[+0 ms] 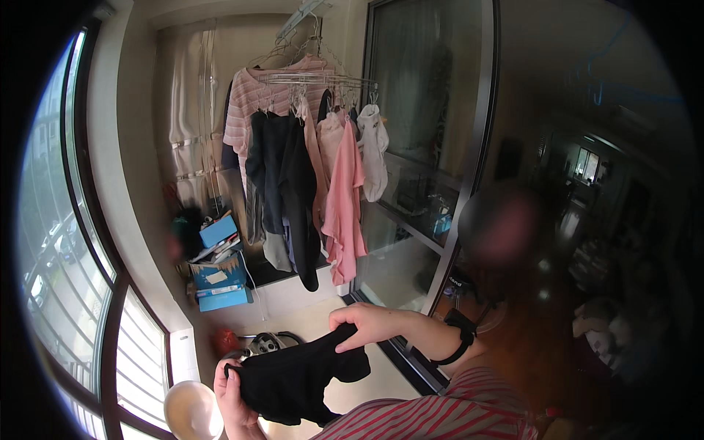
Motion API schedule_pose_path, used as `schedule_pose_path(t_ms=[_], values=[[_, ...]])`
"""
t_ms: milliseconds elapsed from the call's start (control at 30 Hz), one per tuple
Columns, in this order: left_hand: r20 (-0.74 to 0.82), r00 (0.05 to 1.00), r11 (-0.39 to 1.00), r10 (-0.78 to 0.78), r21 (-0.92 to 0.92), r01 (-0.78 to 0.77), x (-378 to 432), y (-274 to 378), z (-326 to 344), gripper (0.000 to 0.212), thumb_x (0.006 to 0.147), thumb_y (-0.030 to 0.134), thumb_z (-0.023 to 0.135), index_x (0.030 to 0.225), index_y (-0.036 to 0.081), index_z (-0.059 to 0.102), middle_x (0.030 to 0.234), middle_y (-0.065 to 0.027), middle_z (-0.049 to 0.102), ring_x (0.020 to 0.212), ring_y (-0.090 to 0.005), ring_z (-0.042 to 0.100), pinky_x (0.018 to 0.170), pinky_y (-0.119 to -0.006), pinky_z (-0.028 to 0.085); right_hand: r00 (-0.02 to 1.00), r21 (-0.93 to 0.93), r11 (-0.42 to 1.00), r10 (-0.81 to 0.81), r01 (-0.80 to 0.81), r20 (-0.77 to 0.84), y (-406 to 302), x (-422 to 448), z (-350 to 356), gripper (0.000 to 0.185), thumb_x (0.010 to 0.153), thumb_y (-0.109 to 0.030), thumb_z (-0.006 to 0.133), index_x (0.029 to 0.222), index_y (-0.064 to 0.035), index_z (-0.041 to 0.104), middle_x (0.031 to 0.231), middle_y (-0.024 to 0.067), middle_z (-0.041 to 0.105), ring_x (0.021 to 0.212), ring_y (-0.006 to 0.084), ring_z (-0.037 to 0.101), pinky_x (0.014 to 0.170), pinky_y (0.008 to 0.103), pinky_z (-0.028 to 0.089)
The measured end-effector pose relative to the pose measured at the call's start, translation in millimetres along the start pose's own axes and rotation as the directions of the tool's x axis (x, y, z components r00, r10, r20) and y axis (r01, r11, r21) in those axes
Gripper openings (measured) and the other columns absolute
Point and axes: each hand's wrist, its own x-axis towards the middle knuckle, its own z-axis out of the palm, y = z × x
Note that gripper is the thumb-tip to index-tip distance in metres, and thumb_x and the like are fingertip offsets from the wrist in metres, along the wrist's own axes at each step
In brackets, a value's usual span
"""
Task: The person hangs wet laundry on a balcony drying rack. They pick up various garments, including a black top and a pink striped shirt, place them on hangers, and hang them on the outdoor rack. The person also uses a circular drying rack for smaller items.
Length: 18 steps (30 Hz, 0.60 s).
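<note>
A black cloth garment [297,379] is stretched between my two hands, low in the picture. My left hand [235,393] pinches its left corner between thumb and fingers. The upper right corner of the garment is in the grip of my right hand [366,324], with the arm coming in from the right. Beyond my hands hangs a metal clip hanger [308,80] with dark garments [283,176], a pink cloth [344,209] and white socks [373,154] clipped to it. A pink striped T-shirt [242,107] hangs behind them.
At the lower left stands a pale round basin [193,411] beside the barred window [140,341]. Blue boxes [223,294] are stacked by the back wall. A wheeled device with a hose [267,344] and a red bag [224,341] lie on the floor. A glass sliding door [418,242] borders the right.
</note>
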Motion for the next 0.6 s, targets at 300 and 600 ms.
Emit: schedule_pose_path(t_ms=[300,600], values=[[0.042,0.982,0.695,0.185,0.701,-0.161,92,-80,61,0.018,0.097,0.009,0.051,0.111,0.001,0.059,0.099,-0.0017,0.060,0.089,-0.0067,0.051,0.081,-0.019,0.040,0.983,0.149,0.989,0.052,-0.025,-0.178,150,-25,-94,0.033,0.074,0.001,0.070,0.106,-0.0031,0.060,0.097,0.0003,0.061,0.093,0.0078,0.056,0.085,0.0240,0.044],[-0.214,0.974,0.881,-0.076,0.443,0.166,72,-158,94,0.030,0.089,0.018,0.063,0.115,0.005,0.056,0.087,0.0015,0.053,0.074,-0.0057,0.050,0.065,-0.018,0.039,0.943,0.173,0.927,-0.328,0.333,-0.058,192,-18,-119,0.035,0.075,0.004,0.068,0.109,-0.0044,0.064,0.098,0.0056,0.061,0.090,0.0170,0.059,0.079,0.0261,0.046]])
